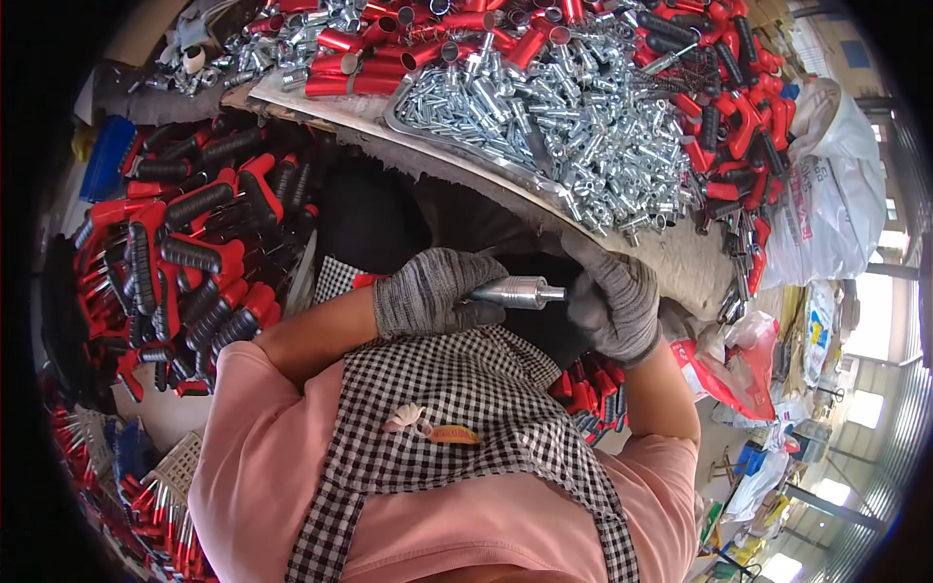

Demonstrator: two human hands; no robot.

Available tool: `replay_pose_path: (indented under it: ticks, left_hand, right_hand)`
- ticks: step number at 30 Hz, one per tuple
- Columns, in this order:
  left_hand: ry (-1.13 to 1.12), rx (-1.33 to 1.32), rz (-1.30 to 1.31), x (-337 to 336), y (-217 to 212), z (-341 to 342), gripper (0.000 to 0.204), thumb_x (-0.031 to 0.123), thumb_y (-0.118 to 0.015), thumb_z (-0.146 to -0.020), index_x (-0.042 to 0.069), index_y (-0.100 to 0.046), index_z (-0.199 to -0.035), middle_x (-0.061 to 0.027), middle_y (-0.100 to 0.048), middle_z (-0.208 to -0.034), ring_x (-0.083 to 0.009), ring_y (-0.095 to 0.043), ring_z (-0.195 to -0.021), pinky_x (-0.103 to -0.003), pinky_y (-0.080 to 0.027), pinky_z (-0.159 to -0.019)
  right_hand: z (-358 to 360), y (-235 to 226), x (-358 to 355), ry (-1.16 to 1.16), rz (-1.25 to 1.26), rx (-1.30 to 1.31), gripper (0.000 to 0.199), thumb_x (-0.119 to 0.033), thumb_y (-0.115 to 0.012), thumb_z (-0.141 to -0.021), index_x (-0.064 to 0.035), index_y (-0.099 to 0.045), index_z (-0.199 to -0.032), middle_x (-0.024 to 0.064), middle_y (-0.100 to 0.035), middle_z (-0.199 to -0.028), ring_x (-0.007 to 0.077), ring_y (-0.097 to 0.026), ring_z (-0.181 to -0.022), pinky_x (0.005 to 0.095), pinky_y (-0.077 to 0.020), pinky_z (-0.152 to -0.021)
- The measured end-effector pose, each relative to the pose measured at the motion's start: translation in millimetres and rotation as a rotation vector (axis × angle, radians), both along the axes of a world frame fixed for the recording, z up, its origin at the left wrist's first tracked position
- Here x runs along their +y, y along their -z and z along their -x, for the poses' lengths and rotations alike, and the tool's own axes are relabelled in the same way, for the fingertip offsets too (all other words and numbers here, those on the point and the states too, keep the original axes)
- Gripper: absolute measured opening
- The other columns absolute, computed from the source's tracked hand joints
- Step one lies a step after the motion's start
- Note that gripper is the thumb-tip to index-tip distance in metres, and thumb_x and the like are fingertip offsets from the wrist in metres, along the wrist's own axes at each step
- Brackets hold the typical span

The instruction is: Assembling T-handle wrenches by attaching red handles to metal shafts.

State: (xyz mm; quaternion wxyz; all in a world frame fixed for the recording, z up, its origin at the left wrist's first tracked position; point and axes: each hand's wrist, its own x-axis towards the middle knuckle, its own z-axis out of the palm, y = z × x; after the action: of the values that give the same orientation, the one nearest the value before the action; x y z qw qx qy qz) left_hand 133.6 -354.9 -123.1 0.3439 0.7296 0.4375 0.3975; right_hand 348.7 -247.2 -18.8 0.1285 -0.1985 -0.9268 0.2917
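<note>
My left hand [432, 293], in a grey knitted glove, is closed around a silver metal cylinder [520, 291] with a ringed collar and a narrow stepped tip. The tip points right, toward my right hand [617, 303]. That hand wears a matching glove, its fingers curled close to the tip. Whether they touch the tip or hold a small part is hidden. Both hands are above my lap, in front of a checked apron [437, 389] and just below the near edge of the workbench [680, 255].
Small shiny metal fittings [622, 146] are heaped on the bench, with red tubes [335, 85] behind them. Red-and-black handled tools [199, 255] fill the left side; more red-and-black handles [748, 126] lie at the bench's right end. White plastic bags [826, 185] hang beyond.
</note>
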Motion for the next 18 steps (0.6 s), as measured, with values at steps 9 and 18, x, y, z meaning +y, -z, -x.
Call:
replay_pose_path:
  ticks: [9,18]
  left_hand:
    - [0.035,0.009,0.006,0,-1,-6,0.039,0.035,-0.069,-0.080,0.004,-0.061,-0.102,-0.0167,-0.063,-0.088,-0.0341,-0.064,-0.081,-0.040,-0.052,-0.071]
    - [-0.036,0.008,-0.080,3,3,-8,0.039,0.025,-0.072,-0.077,0.003,-0.060,-0.107,-0.0171,-0.064,-0.085,-0.0339,-0.065,-0.075,-0.039,-0.053,-0.068]
  right_hand:
    - [2,2,-2,-0.106,-0.049,0.118,0.061,-0.022,-0.080,-0.065,-0.0040,-0.057,-0.118,0.0120,-0.067,-0.088,0.0303,-0.066,-0.073,0.0357,-0.0532,-0.070]
    - [10,14,-10,-0.157,-0.094,0.010,0.049,-0.027,-0.080,-0.067,-0.0058,-0.062,-0.107,0.0115,-0.067,-0.085,0.0286,-0.066,-0.075,0.0349,-0.0535,-0.069]
